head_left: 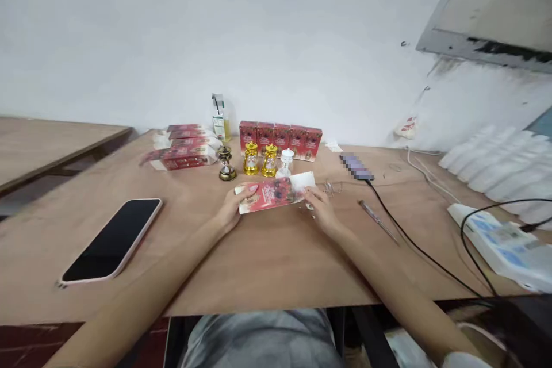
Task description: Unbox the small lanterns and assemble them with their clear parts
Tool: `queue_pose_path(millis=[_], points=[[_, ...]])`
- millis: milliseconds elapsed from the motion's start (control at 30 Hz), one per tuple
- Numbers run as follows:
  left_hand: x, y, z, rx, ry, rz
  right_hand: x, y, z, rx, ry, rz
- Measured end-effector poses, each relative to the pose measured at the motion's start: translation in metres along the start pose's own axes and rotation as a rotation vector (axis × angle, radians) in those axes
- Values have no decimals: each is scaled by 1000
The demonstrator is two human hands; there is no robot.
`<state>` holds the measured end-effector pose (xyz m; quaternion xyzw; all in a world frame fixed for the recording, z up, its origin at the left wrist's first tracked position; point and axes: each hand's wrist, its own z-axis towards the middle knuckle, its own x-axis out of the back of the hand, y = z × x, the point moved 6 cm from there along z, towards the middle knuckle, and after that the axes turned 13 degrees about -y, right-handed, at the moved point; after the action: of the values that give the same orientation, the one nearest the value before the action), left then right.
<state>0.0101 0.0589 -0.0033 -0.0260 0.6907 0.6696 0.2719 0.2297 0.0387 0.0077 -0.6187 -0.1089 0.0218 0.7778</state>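
The fingers (249, 189) of the left hand (230, 211) pinch the left end of the red carton (272, 193); the fingers (312, 198) of the right hand (322, 211) close on its right end. The carton lies flat between both hands, at the middle of the frame, low on the bench (267, 267). Just behind it stand small lanterns (250, 158); a black phone (112, 240) lies at lower left.

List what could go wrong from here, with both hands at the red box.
1. The small lanterns stand close behind the red box between the left hand and right hand; lifting it could tip one.
2. The phone lies near the table edge; an elbow might push it off.
3. The black cable beside the right arm could snag.
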Motion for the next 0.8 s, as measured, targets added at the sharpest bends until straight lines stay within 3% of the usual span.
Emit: queue_pose_path(millis=[133,233,467,600,800], points=[[-14,24,-13,-242,-4,430,-15,6,-2,-78,-106,236],[-34,38,-30,-449,-38,716,-21,3,-4,-41,-118,300],[-56,48,-58,-879,-125,969,-19,-7,-8,71,-3,330],[-59,47,-61,-1003,-186,1035,-23,-8,-10,58,-12,410],[-52,45,-53,-986,-104,1211,-16,-7,-9,44,117,426]])
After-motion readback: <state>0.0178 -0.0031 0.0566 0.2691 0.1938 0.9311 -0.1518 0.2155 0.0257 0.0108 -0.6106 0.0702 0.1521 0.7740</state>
